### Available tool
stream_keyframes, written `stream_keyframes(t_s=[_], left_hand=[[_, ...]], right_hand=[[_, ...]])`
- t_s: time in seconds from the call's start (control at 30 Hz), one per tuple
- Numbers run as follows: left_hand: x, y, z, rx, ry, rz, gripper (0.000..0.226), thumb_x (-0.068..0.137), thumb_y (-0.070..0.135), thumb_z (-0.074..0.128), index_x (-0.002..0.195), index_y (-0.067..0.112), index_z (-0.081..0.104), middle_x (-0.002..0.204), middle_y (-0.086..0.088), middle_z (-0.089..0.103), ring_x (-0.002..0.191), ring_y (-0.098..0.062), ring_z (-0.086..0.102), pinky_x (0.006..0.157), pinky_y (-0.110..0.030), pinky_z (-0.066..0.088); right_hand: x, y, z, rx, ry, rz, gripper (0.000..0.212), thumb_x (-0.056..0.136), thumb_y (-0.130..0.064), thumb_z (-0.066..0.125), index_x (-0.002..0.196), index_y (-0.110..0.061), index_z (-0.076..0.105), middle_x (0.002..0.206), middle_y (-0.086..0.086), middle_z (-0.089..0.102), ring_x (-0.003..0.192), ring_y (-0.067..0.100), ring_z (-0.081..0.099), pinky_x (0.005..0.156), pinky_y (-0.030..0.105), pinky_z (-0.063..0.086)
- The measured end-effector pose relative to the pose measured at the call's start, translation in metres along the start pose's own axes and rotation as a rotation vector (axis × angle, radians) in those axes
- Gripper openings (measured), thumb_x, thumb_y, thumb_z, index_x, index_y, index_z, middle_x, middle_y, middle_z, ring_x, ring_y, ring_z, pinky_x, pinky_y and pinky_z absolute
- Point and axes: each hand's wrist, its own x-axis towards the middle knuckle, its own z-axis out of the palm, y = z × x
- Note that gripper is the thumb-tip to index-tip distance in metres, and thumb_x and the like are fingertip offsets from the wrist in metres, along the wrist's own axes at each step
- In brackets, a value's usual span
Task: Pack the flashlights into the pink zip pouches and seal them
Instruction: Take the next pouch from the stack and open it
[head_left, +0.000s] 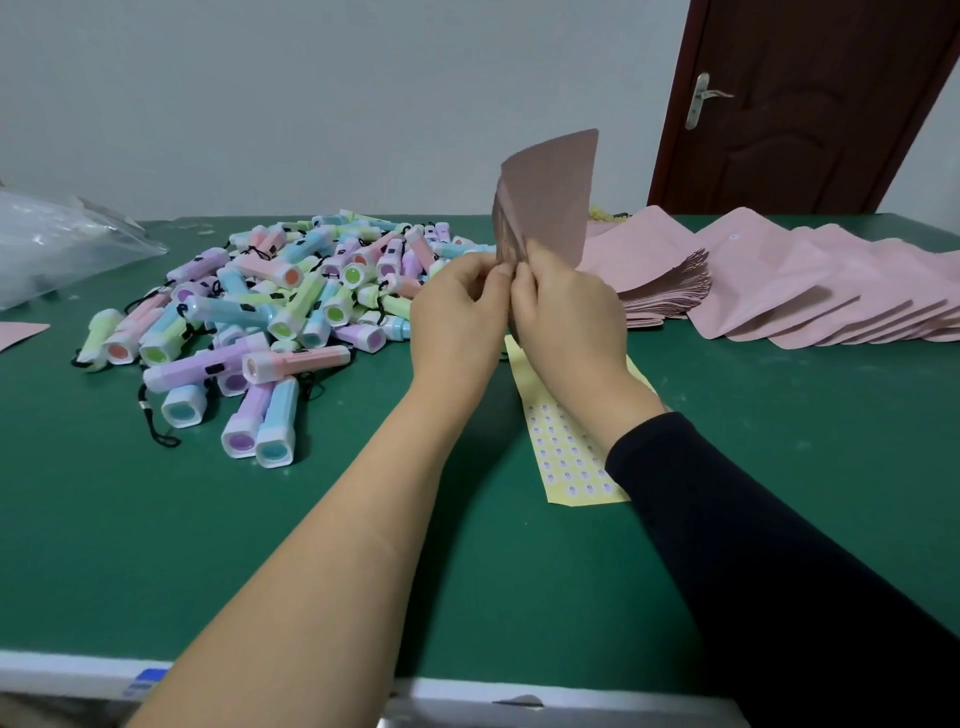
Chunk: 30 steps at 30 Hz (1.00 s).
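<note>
Pink pouch (550, 197) upright, contents unseen | left hand (457, 312) pinches its lower edge | right hand (566, 306) likewise

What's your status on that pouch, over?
Upright pink pouch pinched at its lower edge by left hand and right hand. Loose flashlight pile at left. Yellow sticker sheet under right forearm, not in the way.

Green table (156, 545) bears flashlights (270, 306), pink pouches (810, 291), sticker sheet (566, 457).
</note>
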Motion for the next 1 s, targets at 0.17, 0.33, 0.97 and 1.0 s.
stream_keyframes(t_s=[0.17,0.33,0.97,1.0], left_hand=[[0.002,-0.002,0.000,0.043,-0.019,0.007,0.018,0.097,0.022,0.055,0.088,0.026,0.071,0.078,0.015,0.070,0.073,0.000,0.062,0.064,-0.015,0.043],[0.003,-0.001,-0.001,0.021,-0.018,0.017,0.023,0.098,0.018,0.052,0.082,0.023,0.067,0.072,0.011,0.068,0.071,-0.008,0.062,0.066,-0.021,0.045],[0.007,-0.009,0.004,-0.376,-0.116,-0.306,0.015,0.097,0.010,0.047,0.109,0.013,0.056,0.077,0.006,0.063,0.059,-0.002,0.057,0.048,-0.015,0.043],[0.007,-0.008,0.005,-0.398,-0.135,-0.322,0.016,0.097,0.008,0.045,0.110,0.010,0.055,0.077,0.005,0.063,0.058,-0.002,0.058,0.046,-0.015,0.043]], right_hand=[[0.001,0.002,-0.001,-0.023,-0.016,-0.016,0.035,0.102,-0.020,0.035,0.129,-0.015,0.056,0.092,0.017,0.069,0.087,0.041,0.059,0.062,0.034,0.029],[0.001,0.002,-0.006,0.157,0.033,0.034,0.035,0.098,-0.016,0.038,0.124,-0.013,0.062,0.089,0.018,0.069,0.083,0.040,0.058,0.067,0.041,0.044],[-0.006,-0.007,0.008,-0.083,-0.137,-0.122,0.056,0.093,-0.008,0.043,0.147,-0.024,0.039,0.136,0.001,0.057,0.114,0.032,0.055,0.077,0.037,0.044],[-0.005,-0.006,0.007,-0.083,-0.131,-0.110,0.057,0.093,-0.007,0.042,0.147,-0.025,0.039,0.133,0.003,0.058,0.112,0.033,0.056,0.077,0.038,0.044]])
